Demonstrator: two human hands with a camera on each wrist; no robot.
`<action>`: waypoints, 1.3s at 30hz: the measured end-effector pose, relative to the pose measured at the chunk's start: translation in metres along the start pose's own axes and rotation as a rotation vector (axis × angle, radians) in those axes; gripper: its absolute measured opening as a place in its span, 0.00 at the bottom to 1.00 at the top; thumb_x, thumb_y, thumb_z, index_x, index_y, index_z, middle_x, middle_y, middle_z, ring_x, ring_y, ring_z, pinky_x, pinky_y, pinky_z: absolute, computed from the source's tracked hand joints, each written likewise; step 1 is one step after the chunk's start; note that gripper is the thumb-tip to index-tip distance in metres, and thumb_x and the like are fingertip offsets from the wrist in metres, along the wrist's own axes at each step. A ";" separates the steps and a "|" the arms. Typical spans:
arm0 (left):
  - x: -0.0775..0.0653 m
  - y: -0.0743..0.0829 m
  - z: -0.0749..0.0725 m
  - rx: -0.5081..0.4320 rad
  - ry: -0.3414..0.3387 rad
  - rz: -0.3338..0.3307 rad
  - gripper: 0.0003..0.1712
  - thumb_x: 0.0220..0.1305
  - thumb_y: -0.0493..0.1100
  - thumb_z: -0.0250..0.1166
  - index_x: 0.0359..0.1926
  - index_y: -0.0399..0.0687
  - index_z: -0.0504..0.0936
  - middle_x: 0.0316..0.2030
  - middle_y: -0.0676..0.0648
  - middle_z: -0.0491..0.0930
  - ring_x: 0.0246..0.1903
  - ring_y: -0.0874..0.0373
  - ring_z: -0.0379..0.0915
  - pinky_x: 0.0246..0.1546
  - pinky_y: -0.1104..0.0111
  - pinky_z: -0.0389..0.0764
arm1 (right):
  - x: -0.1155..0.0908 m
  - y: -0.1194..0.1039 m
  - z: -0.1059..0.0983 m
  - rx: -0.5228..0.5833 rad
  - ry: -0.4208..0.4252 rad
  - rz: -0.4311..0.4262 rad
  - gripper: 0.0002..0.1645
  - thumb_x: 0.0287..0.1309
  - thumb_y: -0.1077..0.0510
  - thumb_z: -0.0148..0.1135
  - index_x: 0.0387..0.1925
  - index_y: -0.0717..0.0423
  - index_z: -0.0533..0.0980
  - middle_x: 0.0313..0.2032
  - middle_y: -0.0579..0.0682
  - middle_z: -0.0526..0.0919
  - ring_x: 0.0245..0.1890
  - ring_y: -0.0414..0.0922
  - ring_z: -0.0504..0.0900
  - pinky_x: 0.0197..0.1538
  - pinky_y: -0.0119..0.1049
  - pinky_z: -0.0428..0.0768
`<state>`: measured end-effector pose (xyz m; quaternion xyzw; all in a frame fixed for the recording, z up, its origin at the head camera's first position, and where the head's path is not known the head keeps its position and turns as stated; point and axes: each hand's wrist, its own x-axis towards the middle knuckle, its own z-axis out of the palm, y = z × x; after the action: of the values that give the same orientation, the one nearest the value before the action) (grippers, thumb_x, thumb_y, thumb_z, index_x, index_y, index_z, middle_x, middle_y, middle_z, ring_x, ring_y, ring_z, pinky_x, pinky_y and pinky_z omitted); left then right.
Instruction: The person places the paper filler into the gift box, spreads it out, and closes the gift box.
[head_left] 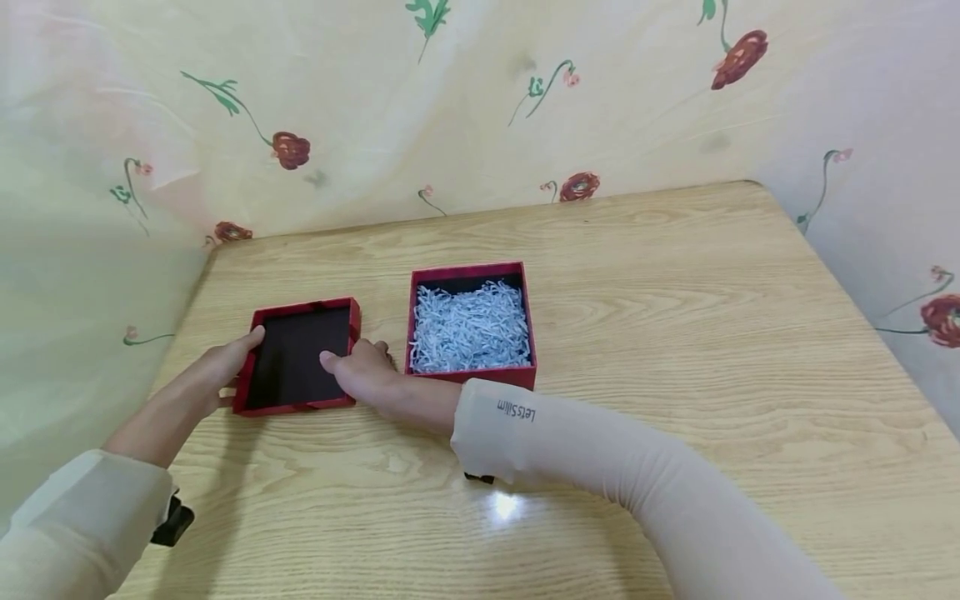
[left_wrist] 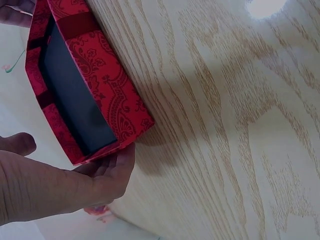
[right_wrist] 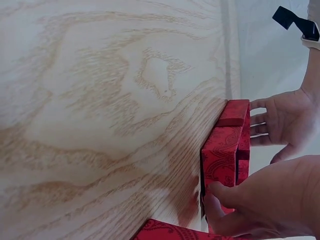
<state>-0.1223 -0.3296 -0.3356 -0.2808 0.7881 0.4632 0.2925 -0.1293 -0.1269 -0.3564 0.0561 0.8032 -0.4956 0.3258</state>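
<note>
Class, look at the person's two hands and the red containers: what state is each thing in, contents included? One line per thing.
Shallow red tray: hollow side up, nothing visible inside
Red box: open, partly filled
Shredded paper: loose, inside the box
Left hand: touching the tray
Right hand: gripping the tray

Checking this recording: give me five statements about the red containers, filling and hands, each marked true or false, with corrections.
1. Pale shredded paper fills the red box. True.
2. The left hand touches the shallow red tray. True.
3. The tray lies to the right of the box. False: in the head view it is on the left.
4. The right hand is buried in the paper. False: it is at the tray's right side.
5. The tray's dark interior faces up. True.
</note>
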 end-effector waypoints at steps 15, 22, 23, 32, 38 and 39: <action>0.000 -0.001 -0.002 0.016 -0.008 -0.002 0.50 0.69 0.68 0.33 0.72 0.29 0.40 0.66 0.28 0.49 0.63 0.35 0.51 0.62 0.43 0.60 | 0.003 0.001 -0.001 0.099 -0.087 0.004 0.39 0.65 0.40 0.55 0.69 0.57 0.62 0.64 0.52 0.64 0.64 0.47 0.64 0.68 0.44 0.62; 0.001 -0.001 -0.002 0.003 -0.004 -0.010 0.49 0.69 0.68 0.34 0.71 0.30 0.45 0.62 0.30 0.55 0.61 0.36 0.54 0.61 0.44 0.61 | 0.002 0.000 -0.001 0.115 -0.088 0.003 0.39 0.65 0.41 0.55 0.69 0.58 0.61 0.64 0.52 0.64 0.64 0.47 0.64 0.68 0.43 0.62; 0.001 -0.001 -0.002 0.004 -0.003 -0.012 0.49 0.69 0.68 0.34 0.71 0.30 0.45 0.61 0.30 0.55 0.61 0.36 0.54 0.61 0.44 0.61 | 0.002 0.000 -0.001 0.120 -0.086 0.003 0.39 0.65 0.41 0.56 0.69 0.58 0.61 0.64 0.52 0.64 0.64 0.47 0.64 0.68 0.43 0.62; 0.000 0.001 -0.001 0.010 -0.004 -0.011 0.51 0.69 0.69 0.33 0.73 0.30 0.38 0.65 0.27 0.49 0.63 0.35 0.51 0.61 0.44 0.61 | 0.004 0.001 -0.002 0.149 -0.096 -0.018 0.39 0.65 0.43 0.56 0.69 0.59 0.60 0.65 0.53 0.63 0.66 0.47 0.62 0.68 0.43 0.62; -0.001 0.004 -0.003 0.014 0.001 -0.001 0.52 0.68 0.70 0.33 0.73 0.31 0.36 0.67 0.27 0.46 0.64 0.34 0.50 0.61 0.44 0.62 | 0.002 -0.002 -0.003 0.129 -0.097 -0.035 0.40 0.65 0.42 0.56 0.70 0.58 0.60 0.65 0.53 0.62 0.66 0.47 0.61 0.68 0.44 0.62; -0.002 0.005 -0.003 0.015 0.001 0.001 0.52 0.68 0.70 0.33 0.73 0.32 0.35 0.68 0.27 0.45 0.64 0.34 0.49 0.61 0.44 0.62 | 0.001 -0.003 -0.003 0.125 -0.095 -0.040 0.40 0.65 0.41 0.56 0.70 0.58 0.60 0.65 0.53 0.62 0.66 0.47 0.61 0.68 0.44 0.62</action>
<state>-0.1251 -0.3305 -0.3305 -0.2786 0.7917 0.4573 0.2940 -0.1332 -0.1264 -0.3536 0.0367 0.7551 -0.5534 0.3496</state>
